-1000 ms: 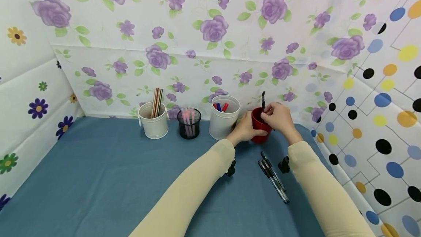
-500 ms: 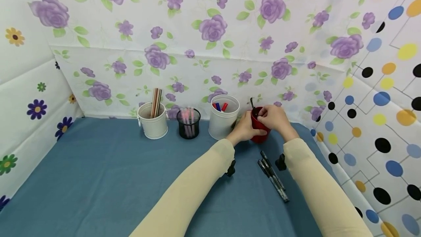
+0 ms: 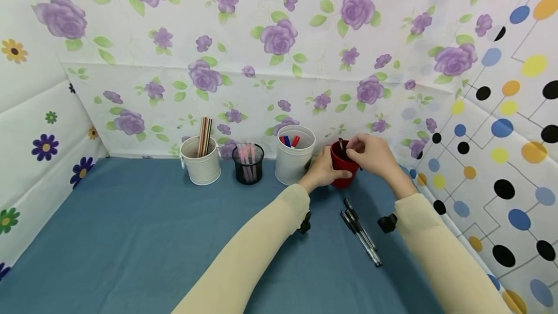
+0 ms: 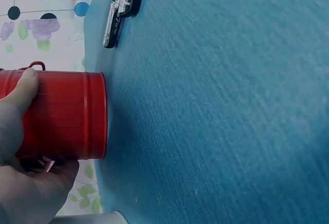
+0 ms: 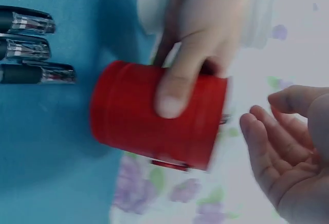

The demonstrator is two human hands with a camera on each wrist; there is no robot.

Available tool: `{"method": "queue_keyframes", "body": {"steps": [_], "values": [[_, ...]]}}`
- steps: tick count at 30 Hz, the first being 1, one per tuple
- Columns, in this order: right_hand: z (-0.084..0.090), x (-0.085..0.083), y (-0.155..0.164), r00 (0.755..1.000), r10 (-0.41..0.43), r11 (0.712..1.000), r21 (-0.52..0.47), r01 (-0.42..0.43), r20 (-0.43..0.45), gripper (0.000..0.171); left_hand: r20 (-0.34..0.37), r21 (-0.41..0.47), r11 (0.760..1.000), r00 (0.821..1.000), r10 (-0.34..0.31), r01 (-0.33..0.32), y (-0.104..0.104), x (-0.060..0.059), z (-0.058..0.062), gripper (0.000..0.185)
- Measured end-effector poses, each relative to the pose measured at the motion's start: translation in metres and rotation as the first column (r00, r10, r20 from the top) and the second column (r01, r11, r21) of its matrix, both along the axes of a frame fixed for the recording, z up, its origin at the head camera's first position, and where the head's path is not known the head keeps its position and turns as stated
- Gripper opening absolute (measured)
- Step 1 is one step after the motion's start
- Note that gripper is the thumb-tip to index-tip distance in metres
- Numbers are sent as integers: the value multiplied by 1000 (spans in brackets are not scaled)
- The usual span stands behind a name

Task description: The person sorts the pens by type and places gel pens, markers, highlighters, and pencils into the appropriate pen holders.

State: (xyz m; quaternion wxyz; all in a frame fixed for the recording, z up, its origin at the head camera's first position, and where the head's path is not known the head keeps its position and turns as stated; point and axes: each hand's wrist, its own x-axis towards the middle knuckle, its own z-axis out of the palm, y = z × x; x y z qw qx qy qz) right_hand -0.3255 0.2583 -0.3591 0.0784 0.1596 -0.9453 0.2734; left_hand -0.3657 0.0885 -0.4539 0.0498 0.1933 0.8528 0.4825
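Note:
A small red cup [image 3: 345, 167] stands on the blue cloth near the back wall. My left hand [image 3: 323, 169] grips it from the left, with the thumb [image 4: 21, 90] on its side and a finger [image 5: 177, 82] laid across it. The dark tip of a pen [image 3: 341, 144] pokes out of the cup's mouth. My right hand [image 3: 369, 152] hovers just right of the rim with its fingers [image 5: 267, 136] loosely curled, holding nothing and clear of the cup. Three black pens [image 3: 360, 232] lie side by side on the cloth in front of the cup, also in the wrist views [image 4: 123, 3] [image 5: 31, 44].
Left of the red cup stand a white cup with red and blue markers [image 3: 296, 156], a black mesh cup of pink pens [image 3: 247, 164] and a white tin of brown sticks [image 3: 201, 161]. Floral sheets rise behind and a dotted sheet [image 3: 501, 159] close on the right.
The pen that my right hand held upright over the red cup has dropped into it. My right hand has let go and drawn slightly right. The left hand still grips the cup.

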Motion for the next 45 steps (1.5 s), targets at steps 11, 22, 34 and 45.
{"method": "queue_keyframes", "body": {"steps": [11,22,34,45], "values": [[-15,69,2,984,128,980,136,-144,121,7,-25,1,1000,1000,-14,14,1,0,-2,88],[-65,98,0,966,77,959,247,-139,246,10,-18,0,1000,1000,-3,3,1,1,-1,88],[-77,105,-11,961,12,951,294,-97,278,19,-7,-10,1000,1000,1,-1,2,1,-2,91],[-82,104,-11,954,28,950,289,-118,300,17,2,-8,1000,1000,6,-6,1,1,-1,91]]}}
